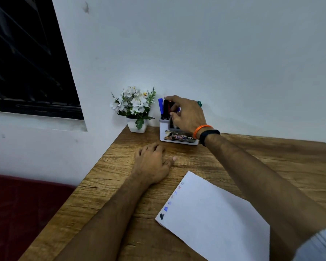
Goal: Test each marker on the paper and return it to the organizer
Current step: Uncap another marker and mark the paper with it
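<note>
A white organizer (pixel 165 133) stands against the wall at the back of the wooden table (pixel 252 153), with several markers upright in it, among them a blue one (pixel 160 106) and a black one (pixel 166 109). My right hand (pixel 186 114) reaches over the organizer, fingers curled among the marker tops; whether it grips one is hidden. My left hand (pixel 152 162) rests on the table in front of the organizer, fingers loosely bent, holding nothing. A white sheet of paper (pixel 215 213) lies near the front, with several small colour test marks along its left edge.
A small white pot of white artificial flowers (pixel 134 108) stands just left of the organizer at the table's back corner. The table's left edge runs diagonally beside a dark red seat (pixel 17 213). A dark window (pixel 26 63) is in the left wall.
</note>
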Tool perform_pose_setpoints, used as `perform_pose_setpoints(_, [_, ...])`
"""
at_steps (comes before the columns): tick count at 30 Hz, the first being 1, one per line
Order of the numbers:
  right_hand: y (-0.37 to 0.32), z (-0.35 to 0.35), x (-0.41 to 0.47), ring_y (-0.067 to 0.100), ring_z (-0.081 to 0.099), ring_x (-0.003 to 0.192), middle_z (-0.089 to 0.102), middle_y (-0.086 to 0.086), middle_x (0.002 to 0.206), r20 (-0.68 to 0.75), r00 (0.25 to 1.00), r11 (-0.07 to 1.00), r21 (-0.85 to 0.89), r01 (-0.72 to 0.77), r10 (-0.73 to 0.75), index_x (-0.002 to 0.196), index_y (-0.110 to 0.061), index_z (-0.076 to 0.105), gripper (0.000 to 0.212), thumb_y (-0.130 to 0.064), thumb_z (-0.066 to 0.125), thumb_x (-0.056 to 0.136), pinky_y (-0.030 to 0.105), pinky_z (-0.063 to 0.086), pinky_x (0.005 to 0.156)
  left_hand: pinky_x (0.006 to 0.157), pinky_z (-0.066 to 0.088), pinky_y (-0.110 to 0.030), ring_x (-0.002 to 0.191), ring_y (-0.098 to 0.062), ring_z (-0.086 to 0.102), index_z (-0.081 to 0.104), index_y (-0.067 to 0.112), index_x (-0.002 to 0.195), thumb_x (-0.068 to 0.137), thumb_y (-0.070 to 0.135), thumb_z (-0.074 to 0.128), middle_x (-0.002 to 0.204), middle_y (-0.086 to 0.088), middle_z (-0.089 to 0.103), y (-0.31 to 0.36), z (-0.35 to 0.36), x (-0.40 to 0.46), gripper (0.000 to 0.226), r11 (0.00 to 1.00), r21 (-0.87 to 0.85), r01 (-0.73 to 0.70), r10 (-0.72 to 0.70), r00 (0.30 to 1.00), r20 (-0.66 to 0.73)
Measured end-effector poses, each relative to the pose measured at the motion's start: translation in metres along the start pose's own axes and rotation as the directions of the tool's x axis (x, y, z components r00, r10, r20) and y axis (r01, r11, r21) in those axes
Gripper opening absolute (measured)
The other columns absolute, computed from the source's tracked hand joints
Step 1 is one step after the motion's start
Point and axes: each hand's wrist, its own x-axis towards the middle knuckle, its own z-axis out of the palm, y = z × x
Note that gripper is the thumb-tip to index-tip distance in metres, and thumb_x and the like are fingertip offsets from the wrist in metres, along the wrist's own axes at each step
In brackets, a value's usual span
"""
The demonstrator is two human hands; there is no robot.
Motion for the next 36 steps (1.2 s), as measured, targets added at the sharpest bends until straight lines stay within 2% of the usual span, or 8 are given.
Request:
perform_pose_setpoints(5, [0.006, -0.008, -0.009, 0.018, 0.066, 0.079, 0.069, -0.002, 0.104, -0.103, 0.993, 0.988, 0.147, -0.04, 0.055, 0.138, -0.029, 0.054, 0.06, -0.009, 0.068, 0.083, 0.038, 0.056, 0.088, 0.115, 0.017, -0.048, 0.14, -0.021, 0.029, 0.043, 0.022, 0.139, 0.091, 0.065, 0.034, 0.152, -0.002, 0.035, 0.0, -0.001, 0.0, 0.065, 1.0, 0.001, 0.005, -0.005, 1.0, 0.02])
perform_pose_setpoints(8, [0.014, -0.021, -0.016, 0.01, 0.063, 0.074, 0.067, -0.006, 0.1, -0.123, 0.984, 0.975, 0.198, -0.105, 0.131, 0.132, -0.025, 0.059, 0.053, -0.009, 0.069, 0.082, 0.036, 0.058, 0.085, 0.116, 0.016, -0.049, 0.141, -0.022, 0.028, 0.041, 0.022, 0.14, 0.091, 0.064, 0.035, 0.153, -0.003, 0.033, 0.001, -0.003, 0.001, 0.065, 1.0, -0.004, 0.015, -0.015, 0.999, 0.049])
perform_pose_setpoints(13, [0.035, -0.043, -0.032, 0.012, 0.063, 0.082, 0.066, -0.011, 0.09, -0.137, 0.969, 0.969, 0.173, -0.179, 0.204, 0.112, -0.019, 0.069, 0.03, -0.012, 0.071, 0.083, 0.035, 0.057, 0.085, 0.113, 0.023, -0.047, 0.137, -0.023, 0.033, 0.046, 0.021, 0.137, 0.093, 0.059, 0.039, 0.148, -0.004, 0.04, 0.015, -0.006, 0.006, 0.059, 1.0, 0.024, 0.007, -0.009, 0.999, 0.053])
perform_pose_setpoints(17, [0.052, -0.051, -0.043, 0.014, 0.064, 0.079, 0.068, -0.011, 0.09, -0.123, 0.958, 0.961, 0.129, -0.243, 0.258, 0.109, -0.017, 0.068, 0.025, -0.018, 0.071, 0.084, 0.034, 0.056, 0.082, 0.11, 0.031, -0.046, 0.132, -0.024, 0.039, 0.051, 0.021, 0.133, 0.094, 0.052, 0.043, 0.143, -0.004, 0.046, 0.033, -0.004, 0.017, 0.051, 0.998, -0.008, -0.058, 0.059, 0.998, 0.014])
perform_pose_setpoints(24, [0.064, -0.044, -0.04, 0.013, 0.065, 0.087, 0.071, -0.01, 0.091, -0.093, 0.939, 0.943, 0.065, -0.325, 0.33, 0.104, -0.02, 0.069, 0.019, -0.023, 0.069, 0.085, 0.028, 0.053, 0.081, 0.108, 0.032, -0.048, 0.13, -0.021, 0.04, 0.054, 0.025, 0.13, 0.094, 0.051, 0.043, 0.141, 0.0, 0.047, 0.031, 0.011, 0.025, 0.045, 0.995, -0.055, -0.084, 0.084, 0.996, 0.0])
perform_pose_setpoints(27, [0.064, -0.036, -0.03, 0.015, 0.066, 0.093, 0.073, -0.006, 0.094, -0.105, 0.924, 0.929, 0.043, -0.367, 0.369, 0.104, -0.02, 0.069, 0.022, -0.031, 0.071, 0.085, 0.024, 0.046, 0.078, 0.109, 0.03, -0.046, 0.132, -0.021, 0.038, 0.054, 0.024, 0.131, 0.095, 0.05, 0.042, 0.143, -0.001, 0.044, 0.031, 0.013, 0.026, 0.045, 0.994, -0.055, -0.093, 0.093, 0.996, -0.013])
perform_pose_setpoints(32, [0.065, -0.026, -0.01, 0.019, 0.065, 0.101, 0.073, -0.002, 0.104, -0.146, 0.891, 0.9, -0.015, -0.436, 0.429, 0.111, -0.019, 0.068, 0.035, -0.043, 0.07, 0.085, 0.03, 0.05, 0.082, 0.11, 0.027, -0.044, 0.133, -0.02, 0.036, 0.052, 0.025, 0.133, 0.096, 0.049, 0.042, 0.145, 0.0, 0.041, 0.031, 0.013, 0.026, 0.046, 0.994, -0.064, -0.093, 0.091, 0.996, -0.023])
perform_pose_setpoints(36, [0.07, -0.021, 0.0, 0.023, 0.06, 0.108, 0.059, 0.006, 0.122, -0.113, 0.931, 0.932, -0.065, -0.356, 0.348, 0.13, -0.026, 0.057, 0.049, -0.043, 0.069, 0.085, 0.033, 0.049, 0.087, 0.111, 0.025, -0.044, 0.134, -0.019, 0.034, 0.051, 0.026, 0.134, 0.096, 0.049, 0.042, 0.146, 0.001, 0.04, 0.031, 0.013, 0.026, 0.045, 0.994, -0.064, -0.09, 0.088, 0.996, -0.026])
